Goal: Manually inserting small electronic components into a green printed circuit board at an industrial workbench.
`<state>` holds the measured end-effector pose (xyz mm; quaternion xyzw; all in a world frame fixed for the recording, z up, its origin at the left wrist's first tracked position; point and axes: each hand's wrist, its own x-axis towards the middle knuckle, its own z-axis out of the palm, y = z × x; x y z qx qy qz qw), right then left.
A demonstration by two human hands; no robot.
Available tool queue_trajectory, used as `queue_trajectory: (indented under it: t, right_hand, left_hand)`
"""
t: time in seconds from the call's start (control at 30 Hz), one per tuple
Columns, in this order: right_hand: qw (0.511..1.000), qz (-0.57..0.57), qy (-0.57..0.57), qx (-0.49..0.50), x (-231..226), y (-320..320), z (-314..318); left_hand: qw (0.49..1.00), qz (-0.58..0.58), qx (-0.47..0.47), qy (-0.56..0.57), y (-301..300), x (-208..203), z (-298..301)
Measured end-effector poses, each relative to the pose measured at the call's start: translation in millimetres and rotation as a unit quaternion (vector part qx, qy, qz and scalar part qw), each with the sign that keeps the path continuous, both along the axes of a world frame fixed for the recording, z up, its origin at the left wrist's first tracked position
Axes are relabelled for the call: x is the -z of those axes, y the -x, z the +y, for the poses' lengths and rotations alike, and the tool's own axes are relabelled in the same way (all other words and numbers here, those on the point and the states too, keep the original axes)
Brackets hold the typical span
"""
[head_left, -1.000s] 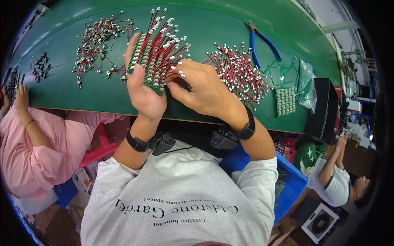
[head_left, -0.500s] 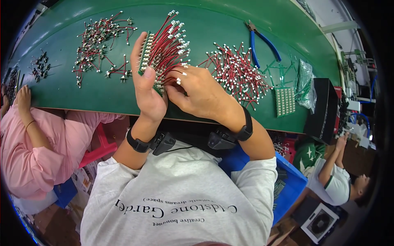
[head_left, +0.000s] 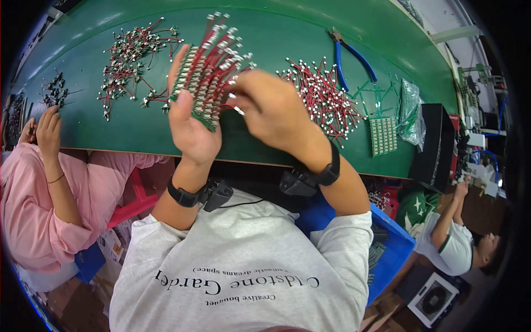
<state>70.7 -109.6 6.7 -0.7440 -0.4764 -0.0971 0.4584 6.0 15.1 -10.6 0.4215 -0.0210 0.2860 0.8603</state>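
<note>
My left hand (head_left: 193,135) grips a green circuit board panel (head_left: 206,120) by its edges, thumb across the near side. Rows of white connectors cover the panel, and a dense bunch of red connector wires (head_left: 213,47) with white plugs fans up from it. Close against the panel's right side is my right hand (head_left: 276,105), smeared by motion, its fingers bent in a pinch. A red connector wire (head_left: 231,107) with a white plug shows at its fingertips. Both hands are above the green table, near its front edge.
A heap of loose red connector wires (head_left: 326,102) lies right of my hands, beside blue-handled cutters (head_left: 354,61). Another board panel (head_left: 383,136), a plastic bag (head_left: 410,110) and a black box (head_left: 434,146) are farther right. Wired small boards (head_left: 124,66) lie left. A co-worker in pink (head_left: 41,210) sits left.
The panel has tilted so more of its connector face shows, and my left hand has shifted slightly left. My right hand has risen and turned. The co-worker's hands at left have moved.
</note>
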Motion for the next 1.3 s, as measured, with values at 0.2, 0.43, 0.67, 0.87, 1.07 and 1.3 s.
queue_trajectory:
  t: [0.2, 0.43, 0.67, 0.87, 1.07, 1.3]
  right_hand:
    - [0.989, 0.029, 0.105, 0.101, -21.6, -37.4, -42.9]
    - [0.971, -0.015, 0.232, 0.053, 2.7, -35.5, -34.2]
    - [0.998, 0.004, 0.049, 0.031, -1.5, -31.9, -18.0]
    - [0.989, 0.092, -0.062, -0.094, -17.8, -5.7, -9.8]
    - [0.99, 0.112, -0.021, -0.081, -8.4, 9.4, -0.4]
    - [0.985, 0.156, -0.01, -0.076, -4.3, 11.3, 1.6]
  left_hand:
    - [0.998, 0.01, -0.059, 0.004, 6.6, -1.0, 24.4]
    - [0.997, 0.027, -0.071, 0.016, 6.8, 0.9, 21.0]
    - [0.997, 0.036, -0.059, 0.026, 7.3, -1.8, 20.6]
    - [0.994, 0.056, -0.061, 0.069, 0.6, -1.8, 17.7]
    - [0.996, 0.045, -0.029, 0.069, -2.6, -0.9, 4.2]
    - [0.997, 0.048, -0.05, 0.042, -7.1, 0.8, -2.8]
